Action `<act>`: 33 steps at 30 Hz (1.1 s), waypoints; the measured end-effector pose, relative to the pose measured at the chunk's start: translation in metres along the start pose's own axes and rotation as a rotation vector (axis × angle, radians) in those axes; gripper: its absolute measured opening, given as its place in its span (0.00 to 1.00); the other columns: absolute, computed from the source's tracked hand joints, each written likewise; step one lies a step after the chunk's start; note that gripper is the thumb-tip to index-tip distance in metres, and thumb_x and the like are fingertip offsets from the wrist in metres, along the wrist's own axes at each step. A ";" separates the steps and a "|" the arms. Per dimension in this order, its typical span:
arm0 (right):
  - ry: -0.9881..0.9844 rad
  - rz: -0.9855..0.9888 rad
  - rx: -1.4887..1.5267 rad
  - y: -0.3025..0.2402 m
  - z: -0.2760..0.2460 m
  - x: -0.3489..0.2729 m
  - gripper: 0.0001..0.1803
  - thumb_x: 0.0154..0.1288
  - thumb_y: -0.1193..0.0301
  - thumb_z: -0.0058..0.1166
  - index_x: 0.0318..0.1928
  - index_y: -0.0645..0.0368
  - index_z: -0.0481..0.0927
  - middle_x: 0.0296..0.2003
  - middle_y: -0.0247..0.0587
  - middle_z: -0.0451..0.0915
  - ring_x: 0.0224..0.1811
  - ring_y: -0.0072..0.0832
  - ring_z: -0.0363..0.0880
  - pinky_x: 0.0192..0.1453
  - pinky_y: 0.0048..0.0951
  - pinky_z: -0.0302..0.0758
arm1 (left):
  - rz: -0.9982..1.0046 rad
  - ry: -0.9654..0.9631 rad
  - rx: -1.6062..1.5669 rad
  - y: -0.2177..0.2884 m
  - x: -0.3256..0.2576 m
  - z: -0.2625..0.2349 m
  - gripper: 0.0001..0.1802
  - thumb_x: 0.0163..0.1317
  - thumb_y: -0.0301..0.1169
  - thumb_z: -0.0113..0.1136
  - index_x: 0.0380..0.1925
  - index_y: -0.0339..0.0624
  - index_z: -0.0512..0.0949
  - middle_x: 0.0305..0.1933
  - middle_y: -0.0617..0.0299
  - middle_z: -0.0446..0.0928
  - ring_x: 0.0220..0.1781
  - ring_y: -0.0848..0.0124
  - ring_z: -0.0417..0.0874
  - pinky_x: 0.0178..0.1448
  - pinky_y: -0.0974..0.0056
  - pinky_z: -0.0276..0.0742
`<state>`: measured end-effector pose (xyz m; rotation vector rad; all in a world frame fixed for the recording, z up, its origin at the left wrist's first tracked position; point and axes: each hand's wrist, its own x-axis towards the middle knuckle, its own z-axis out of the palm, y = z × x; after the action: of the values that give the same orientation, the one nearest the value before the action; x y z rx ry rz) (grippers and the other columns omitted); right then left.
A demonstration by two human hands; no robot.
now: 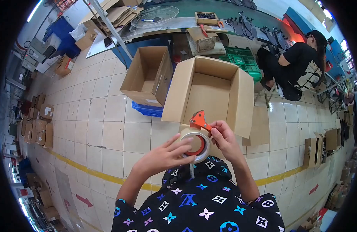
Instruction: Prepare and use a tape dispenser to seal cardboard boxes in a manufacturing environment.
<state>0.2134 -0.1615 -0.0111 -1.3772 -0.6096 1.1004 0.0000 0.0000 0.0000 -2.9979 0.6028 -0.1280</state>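
Observation:
My right hand (224,136) grips the orange tape dispenser (199,120) by its handle, close to my chest. Its roll of clear packing tape (196,144) faces me. My left hand (169,154) lies on the front of the roll, fingers spread across it, with a thin strip of tape hanging below. Just beyond the dispenser stands an open brown cardboard box (209,91) with its flaps up and nothing visible inside.
A second open cardboard box (147,75) stands on a blue crate (147,109) to the left. A green crate (243,62) and a seated person in black (298,67) are behind. Flattened cartons lie at the far left (39,123) and right (321,145). A conveyor table (178,23) runs along the back.

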 end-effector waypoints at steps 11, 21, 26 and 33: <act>0.053 -0.057 0.033 -0.004 0.004 -0.007 0.14 0.77 0.65 0.48 0.53 0.62 0.70 0.47 0.40 0.78 0.48 0.22 0.76 0.49 0.24 0.73 | -0.773 0.808 -2.249 0.026 0.017 0.051 0.53 0.50 0.43 0.76 0.70 0.35 0.56 0.67 0.42 0.67 0.64 0.53 0.76 0.68 0.54 0.72; -0.017 -0.165 0.157 0.006 -0.001 -0.001 0.20 0.71 0.64 0.56 0.56 0.61 0.69 0.56 0.43 0.74 0.54 0.26 0.75 0.57 0.27 0.74 | -0.843 0.989 -2.177 0.044 0.028 0.042 0.48 0.42 0.35 0.81 0.62 0.31 0.65 0.56 0.55 0.76 0.59 0.66 0.79 0.66 0.60 0.74; -0.355 0.020 0.290 -0.007 -0.006 0.004 0.45 0.49 0.58 0.74 0.64 0.63 0.66 0.61 0.43 0.72 0.61 0.31 0.72 0.67 0.34 0.68 | -0.744 0.957 -2.123 0.042 0.019 0.043 0.49 0.38 0.29 0.82 0.62 0.31 0.66 0.56 0.57 0.76 0.58 0.69 0.77 0.66 0.62 0.71; -0.434 -0.026 0.310 0.023 -0.016 -0.004 0.60 0.27 0.57 0.83 0.64 0.63 0.66 0.59 0.41 0.72 0.63 0.31 0.71 0.69 0.33 0.65 | -0.603 0.662 -2.069 0.041 0.010 0.021 0.46 0.37 0.20 0.80 0.60 0.35 0.66 0.57 0.61 0.73 0.65 0.71 0.71 0.70 0.63 0.63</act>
<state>0.2201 -0.1756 -0.0349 -0.8652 -0.7280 1.4208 -0.0047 -0.0401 -0.0243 -4.9290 -1.0742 -1.2508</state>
